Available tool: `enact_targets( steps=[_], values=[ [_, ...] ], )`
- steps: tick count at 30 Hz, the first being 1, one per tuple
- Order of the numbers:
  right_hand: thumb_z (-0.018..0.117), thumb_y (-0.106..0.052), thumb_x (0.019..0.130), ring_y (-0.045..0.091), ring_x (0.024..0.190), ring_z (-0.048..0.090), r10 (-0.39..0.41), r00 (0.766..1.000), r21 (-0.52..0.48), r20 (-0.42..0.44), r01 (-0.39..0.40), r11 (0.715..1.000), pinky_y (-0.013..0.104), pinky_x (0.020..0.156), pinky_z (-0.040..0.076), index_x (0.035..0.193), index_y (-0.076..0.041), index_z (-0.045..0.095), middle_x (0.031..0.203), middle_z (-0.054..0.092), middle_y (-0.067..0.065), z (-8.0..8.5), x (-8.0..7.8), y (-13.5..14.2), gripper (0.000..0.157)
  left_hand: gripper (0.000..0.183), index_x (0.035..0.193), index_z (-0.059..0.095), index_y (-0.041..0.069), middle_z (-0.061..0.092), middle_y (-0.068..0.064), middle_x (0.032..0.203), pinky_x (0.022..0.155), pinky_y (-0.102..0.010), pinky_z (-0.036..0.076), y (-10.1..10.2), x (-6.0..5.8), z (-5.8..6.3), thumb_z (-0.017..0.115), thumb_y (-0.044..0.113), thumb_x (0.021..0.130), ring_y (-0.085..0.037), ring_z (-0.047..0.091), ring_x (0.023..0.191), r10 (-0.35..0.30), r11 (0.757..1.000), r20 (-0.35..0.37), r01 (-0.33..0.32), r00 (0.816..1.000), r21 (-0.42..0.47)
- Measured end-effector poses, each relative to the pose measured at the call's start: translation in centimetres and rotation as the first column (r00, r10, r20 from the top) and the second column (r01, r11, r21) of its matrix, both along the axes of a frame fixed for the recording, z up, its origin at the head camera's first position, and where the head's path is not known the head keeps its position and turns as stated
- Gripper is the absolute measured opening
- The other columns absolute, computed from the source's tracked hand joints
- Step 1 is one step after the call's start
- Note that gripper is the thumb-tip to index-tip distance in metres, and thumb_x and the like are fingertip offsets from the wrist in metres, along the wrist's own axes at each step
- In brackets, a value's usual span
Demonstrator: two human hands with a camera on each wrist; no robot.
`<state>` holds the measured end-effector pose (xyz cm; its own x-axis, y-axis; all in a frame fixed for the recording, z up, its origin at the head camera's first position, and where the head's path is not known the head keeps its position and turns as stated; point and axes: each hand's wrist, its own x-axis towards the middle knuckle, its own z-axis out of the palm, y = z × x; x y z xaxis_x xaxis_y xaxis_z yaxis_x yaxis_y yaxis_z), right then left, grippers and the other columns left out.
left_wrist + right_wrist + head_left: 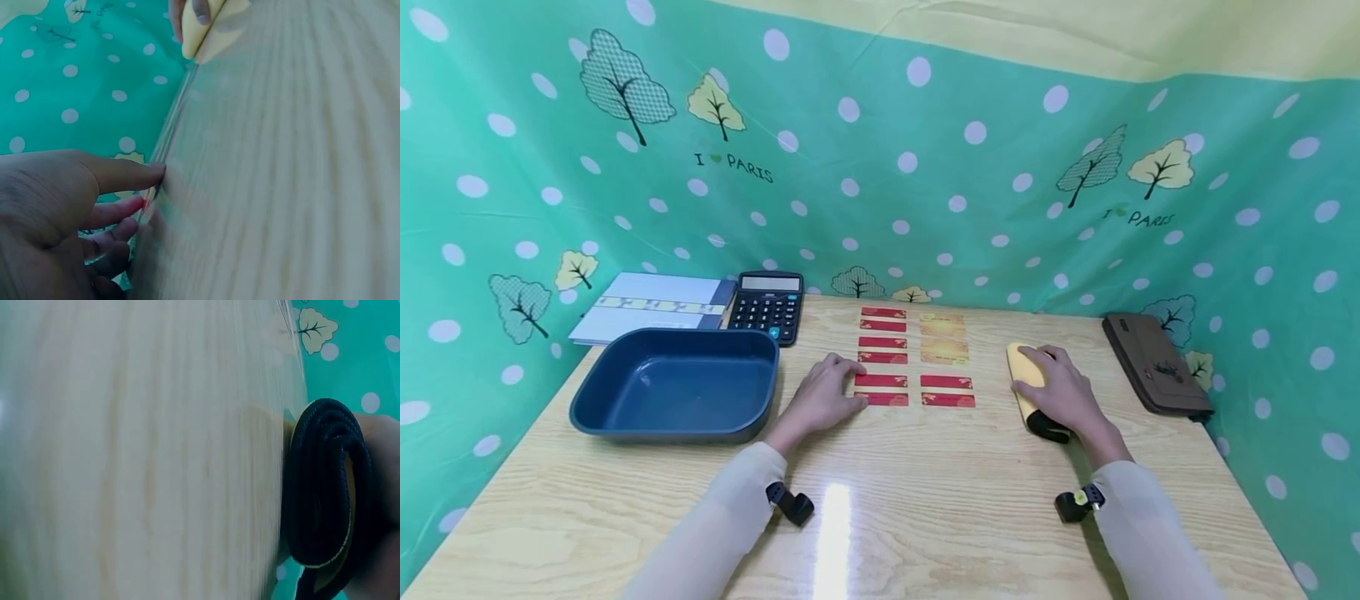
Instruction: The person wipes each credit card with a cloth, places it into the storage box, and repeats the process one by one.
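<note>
Red strips, head view: the near-left pair of red strips (882, 381) lies flat on the table (940, 492), with other red strips beyond and beside them and gold cards (943, 327) farther back.
Left hand, head view: my left hand (820, 400) is loosely spread, thumb and fingertips at those strips' left ends; I see no firm grip.
Cloth, head view: my right hand (1063, 392) grips the folded yellow cloth (1025, 367) between thumb and fingers, its black end (1047, 427) pointing toward me.
Room, head view: the blue tub (673, 435) crowds my left wrist; the brown case (1157, 367) stands well apart on the right. The curtain (880, 183) bounds the far edge, so I judge the near side best for sweeping moves.
Fingertips, left wrist view: a red sliver shows by the fingers, low at the tabletop. I'd press lightly and flat, since thin pieces probably skid.
Folds, right wrist view: the black end shows stacked layers end-on, near the surface. I'd hold them snugly so they don't unroll.
</note>
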<state>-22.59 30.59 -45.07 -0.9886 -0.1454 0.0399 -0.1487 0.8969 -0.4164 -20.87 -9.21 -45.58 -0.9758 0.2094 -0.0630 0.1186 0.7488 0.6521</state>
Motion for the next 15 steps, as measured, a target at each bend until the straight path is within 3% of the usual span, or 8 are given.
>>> enact_targets(
  steps=[8,15],
  values=[
    [0.071,-0.03,0.096,0.054,0.133,0.047,-0.028,1.0,-0.018,0.003,0.028,0.999,0.081,0.095,0.039,0.152,-0.012,0.05,0.152,0.041,0.029,0.12,-0.03,-0.24,0.063,0.045,0.124,0.067,0.014,0.057,-0.005,0.108,0.082,-0.034,0.044,-0.02,-0.41,-0.06,0.086,0.023,0.084,-0.022,0.049,0.098,0.003,1.0,0.039,-0.003,0.999,0.001],
    [0.068,-0.023,0.097,0.056,0.131,0.048,-0.025,0.999,-0.093,-0.028,0.022,0.995,0.076,0.099,0.043,0.148,-0.008,0.054,0.15,0.044,0.031,-0.16,0.24,0.08,0.056,0.047,0.123,0.064,0.013,0.058,-0.005,0.111,0.087,-0.035,0.046,0.12,-0.33,-0.2,0.087,0.021,0.082,-0.022,0.051,0.1,0.028,0.998,0.055,-0.031,0.998,0.054]
  ],
)
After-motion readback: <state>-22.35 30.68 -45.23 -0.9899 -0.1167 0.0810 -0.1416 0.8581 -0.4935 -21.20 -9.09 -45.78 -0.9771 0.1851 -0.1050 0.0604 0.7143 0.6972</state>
